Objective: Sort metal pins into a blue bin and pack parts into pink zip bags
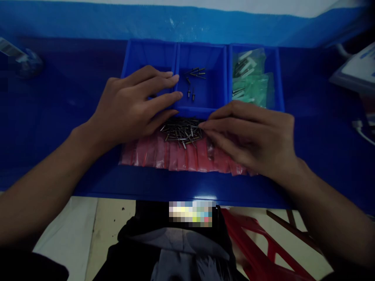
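You're likely picking rivets at your right grip, tips together, hold unclear; left grip apart; next, separate one

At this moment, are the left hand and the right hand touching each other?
Apart: in the head view, a gap showing loose metal pins separates the left hand from the right hand.

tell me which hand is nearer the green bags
Right. The right hand is just in front of the green bags; the left hand is farther off, at the left edge of the middle bin.
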The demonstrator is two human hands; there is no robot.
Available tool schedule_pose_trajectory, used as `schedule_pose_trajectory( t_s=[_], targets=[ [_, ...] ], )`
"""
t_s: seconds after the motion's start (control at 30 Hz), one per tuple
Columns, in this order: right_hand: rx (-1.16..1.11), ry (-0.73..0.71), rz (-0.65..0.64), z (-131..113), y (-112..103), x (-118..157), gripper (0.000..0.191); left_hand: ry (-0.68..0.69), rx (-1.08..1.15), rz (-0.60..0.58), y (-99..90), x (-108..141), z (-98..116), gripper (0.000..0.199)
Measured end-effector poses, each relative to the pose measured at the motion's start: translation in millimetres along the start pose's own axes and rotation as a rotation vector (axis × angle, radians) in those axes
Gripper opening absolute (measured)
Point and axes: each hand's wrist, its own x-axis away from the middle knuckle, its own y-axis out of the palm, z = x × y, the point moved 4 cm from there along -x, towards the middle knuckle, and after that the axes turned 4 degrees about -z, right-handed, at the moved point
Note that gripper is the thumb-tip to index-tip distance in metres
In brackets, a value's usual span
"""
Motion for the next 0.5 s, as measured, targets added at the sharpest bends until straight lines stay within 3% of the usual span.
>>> schedule_pose_trajectory(
  t_s=[0.27,0.43,0.5],
  targets=[
    [-0.372,0.311,0.331,14,-8,-2,0.014,-0.015,0.000,-0.030,-2.3,0,2,0.036],
    [-0.567,0.283,0.159,10,-3,-1,0.050,-0.074,0.030,-0.082,0.4,1,0,0.037],
    [-0.489,0.250,0.119,7,-6,0,0.050,-0.083,0.046,-0.087,0.5,1,-1,0.037]
  ],
)
